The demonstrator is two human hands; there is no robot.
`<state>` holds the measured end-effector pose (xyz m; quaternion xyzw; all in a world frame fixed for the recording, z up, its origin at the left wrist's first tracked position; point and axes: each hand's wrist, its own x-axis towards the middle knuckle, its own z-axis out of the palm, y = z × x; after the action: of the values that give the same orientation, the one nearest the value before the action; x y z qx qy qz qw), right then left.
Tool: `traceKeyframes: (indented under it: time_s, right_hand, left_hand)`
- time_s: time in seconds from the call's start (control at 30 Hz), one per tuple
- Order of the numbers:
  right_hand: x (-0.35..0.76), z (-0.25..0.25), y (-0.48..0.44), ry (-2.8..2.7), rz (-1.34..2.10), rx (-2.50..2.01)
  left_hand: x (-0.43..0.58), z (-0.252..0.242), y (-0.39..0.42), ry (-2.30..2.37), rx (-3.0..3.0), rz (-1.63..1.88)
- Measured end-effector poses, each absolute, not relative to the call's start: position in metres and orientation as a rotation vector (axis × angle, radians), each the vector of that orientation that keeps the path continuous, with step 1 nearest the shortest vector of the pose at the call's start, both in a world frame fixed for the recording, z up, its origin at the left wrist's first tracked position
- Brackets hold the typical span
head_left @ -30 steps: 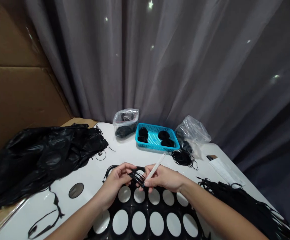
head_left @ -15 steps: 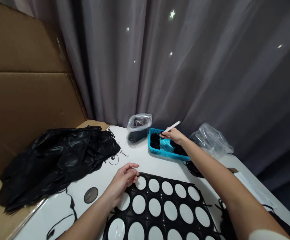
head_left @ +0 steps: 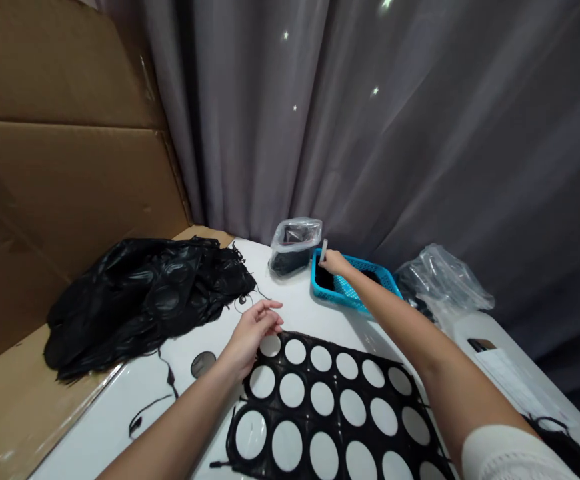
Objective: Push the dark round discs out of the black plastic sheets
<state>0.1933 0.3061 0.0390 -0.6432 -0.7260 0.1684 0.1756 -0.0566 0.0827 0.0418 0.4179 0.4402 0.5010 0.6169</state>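
A flat black sheet (head_left: pixel 307 415) with rows of round holes lies on the white table. My left hand (head_left: pixel 254 331) rests at its upper left corner, palm low, fingers apart and loosely bent with nothing visible in them. My right hand (head_left: pixel 335 262) reaches over the left part of a blue mesh basket (head_left: pixel 340 301), gripping a slim white pen-like stick (head_left: pixel 323 251) that points nearly upright. Its lower end is hidden by the fingers and the basket. Black pieces (head_left: pixel 324 279) fill the basket's left end.
Crumpled black sheeting (head_left: pixel 145 293) is heaped at left beside a cardboard box (head_left: pixel 65 180). Near the basket stand an open clear bag (head_left: pixel 295 250) with dark contents and another clear bag (head_left: pixel 445 280). A dark disc (head_left: pixel 203 364) lies left of my forearm.
My right hand has moved toward the basket's left end, and the white stick has swung from slanting right to nearly upright. My left hand stays at the sheet's corner. The view has shifted.
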Motion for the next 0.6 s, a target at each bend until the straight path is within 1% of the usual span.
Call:
traceKeyframes:
  time_s: [0.1, 0.27, 0.43, 0.6]
  right_hand:
    - [0.197, 0.039, 0.305, -2.058, 0.473, -1.805]
    - [0.203, 0.045, 0.291, -2.028, 0.444, -1.689]
    - [0.213, 0.047, 0.256, -1.902, 0.362, -1.534]
    - [0.217, 0.042, 0.208, -1.554, 0.527, -1.305]
  left_hand:
    - [-0.062, 0.042, 0.090, 1.074, 1.044, 1.233]
    - [-0.071, 0.040, 0.096, 1.166, 1.242, 1.270]
    - [-0.072, 0.046, 0.088, 1.263, 1.583, 1.185]
    - [-0.072, 0.055, 0.072, 1.297, 1.845, 1.046]
